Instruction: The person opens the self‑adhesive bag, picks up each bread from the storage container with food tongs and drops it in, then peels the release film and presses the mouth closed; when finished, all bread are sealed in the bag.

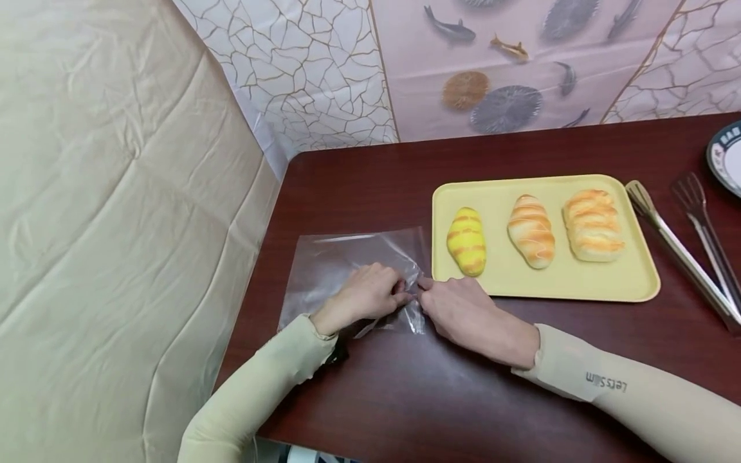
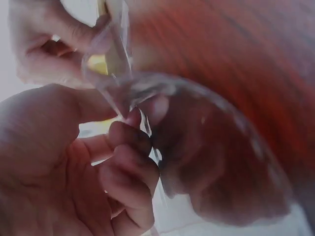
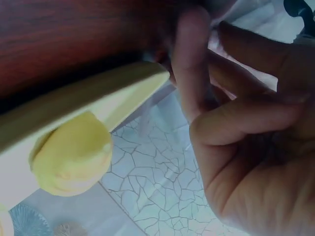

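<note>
A clear plastic bag [image 1: 324, 260] lies flat on the table, its right end crinkled and lifted between both hands. My left hand [image 1: 367, 292] pinches that end with thumb and curled fingers. From the right, my right hand [image 1: 463, 315] pinches the same end, close to the left fingertips. In the left wrist view, the bag's film [image 2: 241, 142] bows outward beside the left hand [image 2: 83, 167], with the right hand [image 2: 54, 44] opposite. Curled fingers of the right hand [image 3: 246, 123] show in the right wrist view; the film at its fingertips is blurred there.
Just right of the hands, a yellow tray [image 1: 521, 290] holds a yellow bread roll [image 1: 466, 241], a tan roll [image 1: 531, 231] and a ridged loaf [image 1: 593, 225]. Metal tongs [image 1: 683, 254] lie beyond it, with a plate [image 1: 718, 157] at the far right. A draped wall [image 1: 116, 225] borders the left.
</note>
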